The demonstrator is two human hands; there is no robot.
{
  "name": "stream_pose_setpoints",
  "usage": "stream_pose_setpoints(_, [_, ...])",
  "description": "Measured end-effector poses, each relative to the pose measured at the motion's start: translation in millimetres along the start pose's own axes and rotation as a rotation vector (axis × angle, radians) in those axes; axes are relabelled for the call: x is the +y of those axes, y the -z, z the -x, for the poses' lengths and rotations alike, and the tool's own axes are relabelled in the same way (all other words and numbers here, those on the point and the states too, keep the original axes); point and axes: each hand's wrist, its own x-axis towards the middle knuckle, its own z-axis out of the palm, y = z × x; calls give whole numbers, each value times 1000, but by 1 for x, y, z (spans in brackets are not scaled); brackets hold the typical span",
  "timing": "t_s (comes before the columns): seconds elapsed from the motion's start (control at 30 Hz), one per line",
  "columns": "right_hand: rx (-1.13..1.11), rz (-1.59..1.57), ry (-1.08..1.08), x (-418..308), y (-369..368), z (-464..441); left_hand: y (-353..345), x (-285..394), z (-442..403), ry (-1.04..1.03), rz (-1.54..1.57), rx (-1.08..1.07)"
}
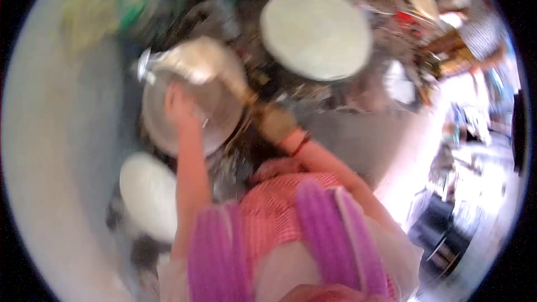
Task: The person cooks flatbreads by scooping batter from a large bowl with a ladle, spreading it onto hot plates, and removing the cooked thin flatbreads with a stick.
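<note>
Basin (221, 128) first: it's the round, see-through-looking one in front of the person, set between two pale round things, one up and to the right (316, 32), one down and to the left (148, 196). Left hand (182, 103) is reaching over or into it, but the blur is bad enough that I can't tell if the fingers are wide, narrow or pinching something. Right hand (274, 124) is just beyond the right rim, by the end of a pale, floppy-looking bundle (198, 61) lying across the far side. Looks like it might have hold of that end, but honestly can't tell.

Best way to work this, imo: easy on the rim, since leaning on one side could tip the basin. Left hand low and flat, short moves. If the right does have the bundle, a light, even pull beats a jerk, and its loose end wants to be clear of the left fingers.
</note>
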Motion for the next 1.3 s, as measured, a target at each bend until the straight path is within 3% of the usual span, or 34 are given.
stream_pose_setpoints(0.03, [11,-131,44,-9,11,0,9,1,-5,-86,-64,114])
stream_pose_setpoints(0.07, [52,-253,59,-12,25,0,9,18,7,-69,169,88])
stream_pose_setpoints(0.17, [22,-525,-70,-12,31,15,39,47,45,58,339,80])
stream_pose_setpoints(0.23, [116,-483,-20,-13,2,26,67,46,79,246,440,-57])
stream_pose_setpoints(0.33, [46,-432,41,-49,-3,1,97,34,83,465,310,-50])
stream_pose_setpoints(0.4, [44,-399,-34,-56,24,-5,114,20,74,334,283,31])
stream_pose_setpoints(0.47, [5,-549,107,-43,26,-9,152,30,75,265,318,3])
stream_pose_setpoints(0.5, [-22,-755,1,-28,18,-3,158,50,90,229,248,70])
stream_pose_setpoints(0.53, [-14,-743,3,-20,-2,-7,162,70,104,190,185,143])
stream_pose_setpoints(0.6, [80,-1045,33,-19,-46,-7,181,76,116,121,227,137])
stream_pose_setpoints(0.63, [173,-756,107,-50,-27,1,183,80,119,149,229,123])
stream_pose_setpoints(0.67, [188,-746,109,-63,-25,-11,185,75,115,148,241,110])
stream_pose_setpoints(0.73, [102,-364,14,-77,-25,-37,198,67,108,167,156,156])
stream_pose_setpoints(0.8, [-23,-468,57,-44,-36,-59,201,75,123,120,142,235])
stream_pose_setpoints(0.87, [27,-706,123,-31,-3,-30,214,87,148,8,151,318])
stream_pose_setpoints(0.97, [33,-923,-138,-41,-27,-26,245,71,165,-74,148,328])
stream_pose_setpoints(1.03, [112,-458,110,-58,-43,-47,254,55,152,-26,157,291])
stream_pose_setpoints(1.07, [81,-463,110,-66,-41,-39,255,54,155,48,140,331])
stream_pose_setpoints(1.17, [-156,-688,32,-68,-2,-51,241,63,169,-22,179,391])
stream_pose_setpoints(1.2, [-180,-711,19,-72,26,-38,243,66,179,-53,184,431])
stream_pose_setpoints(1.23, [-96,-864,31,-62,27,-35,247,63,189,-133,182,426])
stream_pose_setpoints(1.3, [-177,-947,52,-52,14,-49,246,56,202,-202,170,440])
